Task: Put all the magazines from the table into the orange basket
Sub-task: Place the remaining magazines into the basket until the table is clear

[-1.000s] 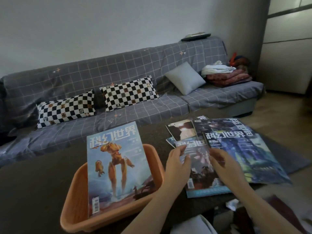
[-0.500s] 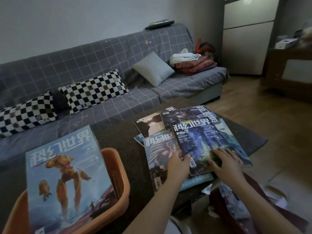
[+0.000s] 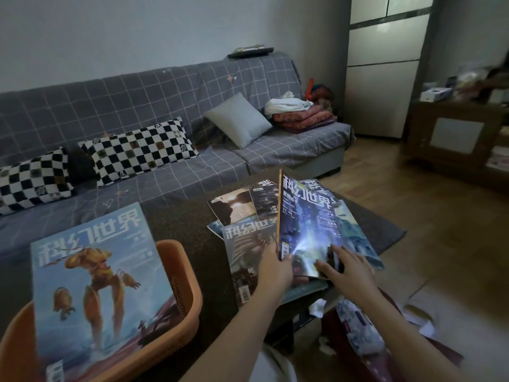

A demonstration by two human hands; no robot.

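On the dark speckled counter, a loose fan of glossy science-fiction magazines lies overlapped, well to the right of the orange plastic basket. That basket already holds one pale-blue magazine with an orange robot cover, propped against the rim because it is too large to lie flat inside. The left hand pinches the lower spine corner of the top dark-blue magazine with white title lettering, fingers pressed together, tilting its left edge up off the pile; this looks like peeling it free so the sheets beneath do not slide along with it. The right hand rests with fingers spread on the cover's near right corner, apparently steadying it. Several magazines remain on the counter, so the task seems early.
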